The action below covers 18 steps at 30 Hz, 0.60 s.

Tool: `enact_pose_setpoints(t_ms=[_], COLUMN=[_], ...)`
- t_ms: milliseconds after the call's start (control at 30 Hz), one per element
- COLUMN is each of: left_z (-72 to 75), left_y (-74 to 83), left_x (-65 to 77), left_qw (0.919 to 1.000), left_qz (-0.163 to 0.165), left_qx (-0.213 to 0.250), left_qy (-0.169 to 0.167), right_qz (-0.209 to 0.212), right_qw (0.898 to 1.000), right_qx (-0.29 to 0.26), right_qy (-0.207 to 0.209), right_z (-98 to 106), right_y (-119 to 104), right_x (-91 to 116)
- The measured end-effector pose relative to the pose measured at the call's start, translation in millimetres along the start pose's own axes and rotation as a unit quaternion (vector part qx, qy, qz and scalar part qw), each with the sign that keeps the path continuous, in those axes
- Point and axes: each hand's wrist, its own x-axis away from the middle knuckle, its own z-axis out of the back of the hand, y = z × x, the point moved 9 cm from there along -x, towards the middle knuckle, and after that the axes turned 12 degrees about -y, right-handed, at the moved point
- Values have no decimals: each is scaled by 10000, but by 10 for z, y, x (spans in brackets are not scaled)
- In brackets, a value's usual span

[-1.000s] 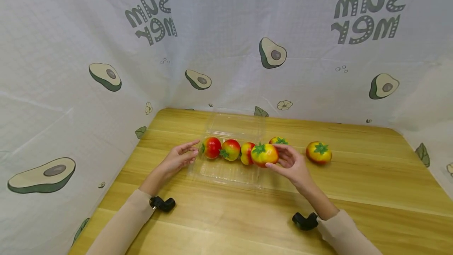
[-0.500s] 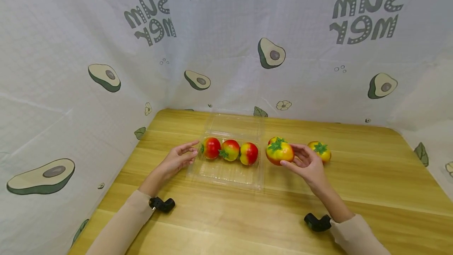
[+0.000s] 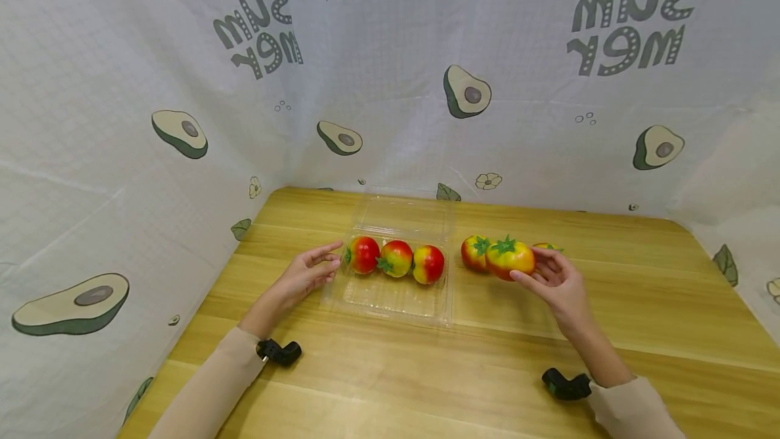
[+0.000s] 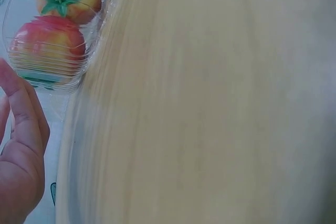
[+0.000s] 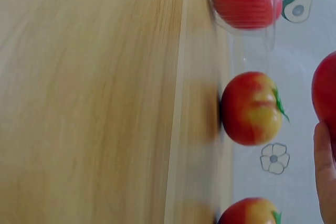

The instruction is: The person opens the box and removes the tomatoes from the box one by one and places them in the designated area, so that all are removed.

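My right hand (image 3: 563,293) grips a red-and-yellow tomato (image 3: 509,261) with a green leafy top, thumb in front and fingers behind. It is held above the table, overlapping a second tomato (image 3: 472,253) that lies right of the box. Mostly hidden behind that hand is another tomato (image 3: 546,246). My left hand (image 3: 307,272) has loosely bent fingers and holds nothing; its fingertips are right at the left rim of a clear plastic clamshell box (image 3: 390,302). Three tomatoes sit in a row inside: left (image 3: 363,255), middle (image 3: 397,258) and right (image 3: 429,264).
The box's clear lid (image 3: 405,214) is folded back toward the rear of the wooden table (image 3: 390,378). A white curtain (image 3: 390,53) printed with avocados hangs behind and along the left. Each wrist wears a black camera mount, left (image 3: 280,352) and right (image 3: 567,385).
The right hand has carried its tomato rightward, from over the box's right end to above the table beside the loose tomatoes. The left hand and the box have stayed put.
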Motion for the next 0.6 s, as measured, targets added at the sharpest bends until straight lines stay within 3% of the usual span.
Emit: enact_pose_setpoints(t_ms=[600], left_z=[1], left_y=[-6], left_x=[2], left_qw=[10000], left_qz=[-8], left_qx=[27], left_qy=[-49], right_qz=[118], right_qw=[9998], right_qx=[56], right_qy=[170], right_z=[221], right_y=[-14], right_x=[90])
